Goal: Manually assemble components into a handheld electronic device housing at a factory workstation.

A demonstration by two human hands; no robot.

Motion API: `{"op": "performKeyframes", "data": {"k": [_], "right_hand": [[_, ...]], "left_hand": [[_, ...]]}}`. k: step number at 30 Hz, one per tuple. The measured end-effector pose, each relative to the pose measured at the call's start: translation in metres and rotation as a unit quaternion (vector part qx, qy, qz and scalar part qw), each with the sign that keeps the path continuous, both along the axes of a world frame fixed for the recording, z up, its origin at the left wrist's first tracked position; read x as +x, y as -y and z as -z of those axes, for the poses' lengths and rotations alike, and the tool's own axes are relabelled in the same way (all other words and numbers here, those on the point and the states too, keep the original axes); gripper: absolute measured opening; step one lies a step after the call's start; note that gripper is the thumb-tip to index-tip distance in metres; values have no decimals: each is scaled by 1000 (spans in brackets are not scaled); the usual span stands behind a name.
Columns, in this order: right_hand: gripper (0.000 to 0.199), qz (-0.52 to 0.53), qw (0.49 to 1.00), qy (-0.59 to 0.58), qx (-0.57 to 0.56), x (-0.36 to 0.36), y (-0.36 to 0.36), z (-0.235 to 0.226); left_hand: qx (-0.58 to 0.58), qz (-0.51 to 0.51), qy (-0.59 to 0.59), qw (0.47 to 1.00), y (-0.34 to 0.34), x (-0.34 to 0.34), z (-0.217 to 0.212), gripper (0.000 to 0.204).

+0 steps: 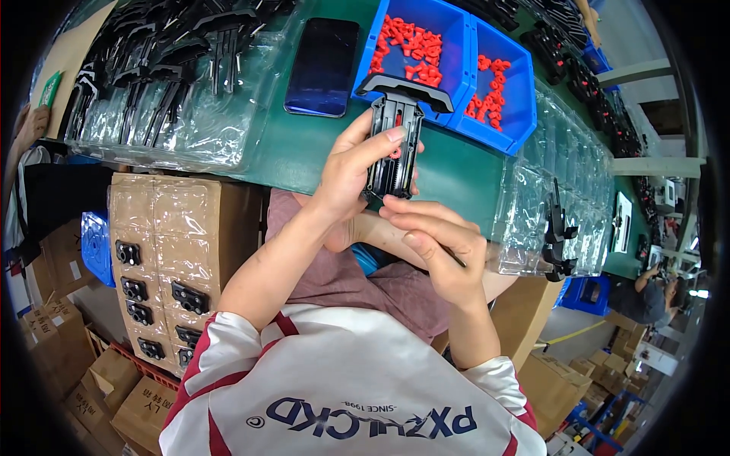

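At a green counter (452, 163), with blue bins (494, 139) of small red parts (417, 45) and a dark phone (322, 67) just beyond. Holding a black bracket (409, 140) before the bins, over the counter's near part — clamped between thumb and fingers of the left hand (348, 169). Right hand (450, 247) at its near end, index fingertip foremost — cannot tell if pinching anything

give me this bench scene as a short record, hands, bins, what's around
left hand: gripping a black part, thumb on top
right hand: fingertips at the black part's near end; contact unclear
bins: two, blue, beyond the hands, holding small red pieces
phone: dark-screened, left of the bins
surface: green table
lower left: cardboard box bearing black fittings
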State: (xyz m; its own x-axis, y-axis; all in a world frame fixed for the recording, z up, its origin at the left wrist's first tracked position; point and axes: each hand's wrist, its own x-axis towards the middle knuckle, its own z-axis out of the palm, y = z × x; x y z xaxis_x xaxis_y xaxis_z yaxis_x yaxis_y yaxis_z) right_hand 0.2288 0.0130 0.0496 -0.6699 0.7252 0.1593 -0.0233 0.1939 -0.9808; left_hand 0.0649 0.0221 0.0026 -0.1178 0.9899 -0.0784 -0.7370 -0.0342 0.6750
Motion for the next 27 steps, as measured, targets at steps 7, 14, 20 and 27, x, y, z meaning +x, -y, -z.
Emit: {"op": "performKeyframes", "data": {"k": [7, 14, 20, 27], "right_hand": [[20, 5, 1000, -27, -6, 6, -7, -16], [18, 27, 989, -43, -141, 7, 4, 9], [18, 9, 989, -59, -137, -1, -9, 9], [24, 46, 986, -136, -85, 18, -14, 2]], "left_hand": [[-20, -5, -8, 1000, 0, 3, -8, 30], [-25, 1, 9, 1000, 13, 5, 6, 27], [-5, -4, -4, 1000, 5, -4, 4, 30], [-7, 4, 21, 1000, -2, 4, -2, 40]]}}
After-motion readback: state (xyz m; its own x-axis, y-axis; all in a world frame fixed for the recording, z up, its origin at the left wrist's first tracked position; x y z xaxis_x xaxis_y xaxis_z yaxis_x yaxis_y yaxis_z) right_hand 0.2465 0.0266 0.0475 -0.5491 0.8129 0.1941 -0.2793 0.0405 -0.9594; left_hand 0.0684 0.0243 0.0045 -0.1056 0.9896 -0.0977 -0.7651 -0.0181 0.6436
